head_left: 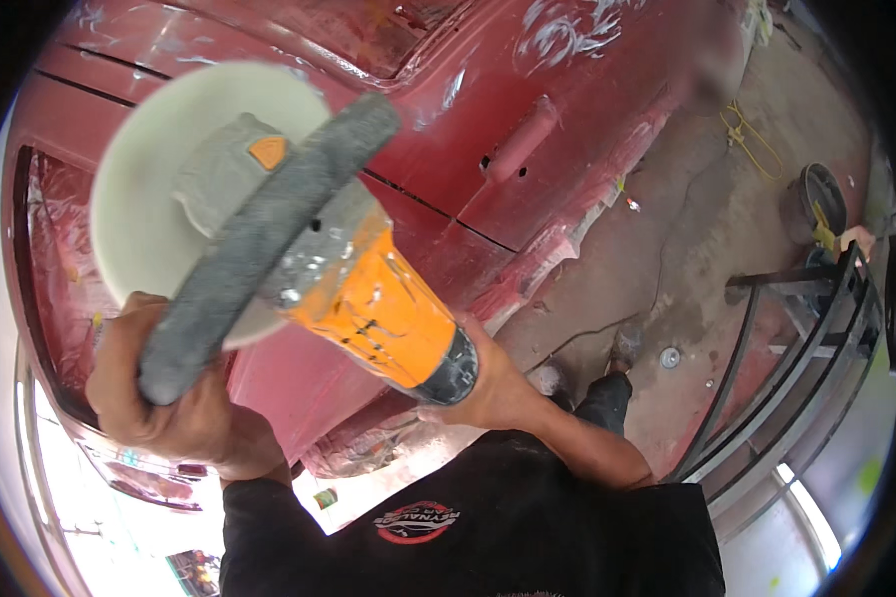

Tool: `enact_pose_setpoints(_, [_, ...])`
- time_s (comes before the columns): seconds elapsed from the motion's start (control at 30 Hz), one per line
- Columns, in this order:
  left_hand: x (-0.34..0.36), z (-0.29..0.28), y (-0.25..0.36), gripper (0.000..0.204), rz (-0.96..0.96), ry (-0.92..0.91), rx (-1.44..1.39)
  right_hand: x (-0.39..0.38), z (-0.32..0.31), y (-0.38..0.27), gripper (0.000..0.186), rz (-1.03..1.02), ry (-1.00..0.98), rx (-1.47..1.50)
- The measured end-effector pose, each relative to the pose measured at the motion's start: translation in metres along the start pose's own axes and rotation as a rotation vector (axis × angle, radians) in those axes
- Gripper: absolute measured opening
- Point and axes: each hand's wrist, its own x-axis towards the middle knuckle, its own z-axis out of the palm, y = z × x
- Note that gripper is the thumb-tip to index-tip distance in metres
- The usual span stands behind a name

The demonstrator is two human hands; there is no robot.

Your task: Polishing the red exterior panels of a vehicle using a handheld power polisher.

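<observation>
An orange and grey power polisher [378, 313] with a round white pad [134, 199] is held up over a red car body panel [558, 119]. My left hand [164, 398] grips the dark bar handle [249, 229] that crosses the tool's head. My right hand [483, 378] is wrapped around the lower end of the orange body. The red paint beneath carries pale smears in several places, and a door handle [518, 134] shows right of the pad.
Crinkled masking covers the car's lower edge and its window [60, 249]. At right stand a dark metal frame [786, 358] and a bucket [816, 199]. A yellow cord [757, 149] and a thin dark cable lie on the concrete floor [657, 378].
</observation>
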Motion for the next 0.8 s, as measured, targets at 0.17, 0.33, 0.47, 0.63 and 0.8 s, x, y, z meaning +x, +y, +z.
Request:
enact_pose_setpoints(0.17, [-0.007,0.010,0.007,0.029,0.183,-0.304,-0.122,-0.026,-0.012,0.030,0.109,-0.003,0.073,0.089])
enact_pose_setpoints(0.33, [-0.040,0.057,0.036,0.021,0.136,-0.576,-0.433,-0.075,-0.052,0.067,0.106,0.125,0.201,-0.057])
enact_pose_setpoints(0.47, [-0.053,0.106,0.055,0.023,0.131,-0.546,-0.482,-0.085,-0.073,0.057,0.103,0.151,0.312,0.134])
enact_pose_setpoints(0.63, [-0.036,0.143,0.066,0.025,0.148,-0.482,-0.554,-0.075,-0.106,0.038,0.097,0.098,0.365,0.095])
enact_pose_setpoints(0.8, [-0.051,0.113,0.059,0.026,0.133,-0.454,-0.459,-0.085,-0.101,0.038,0.099,0.157,0.317,0.019])
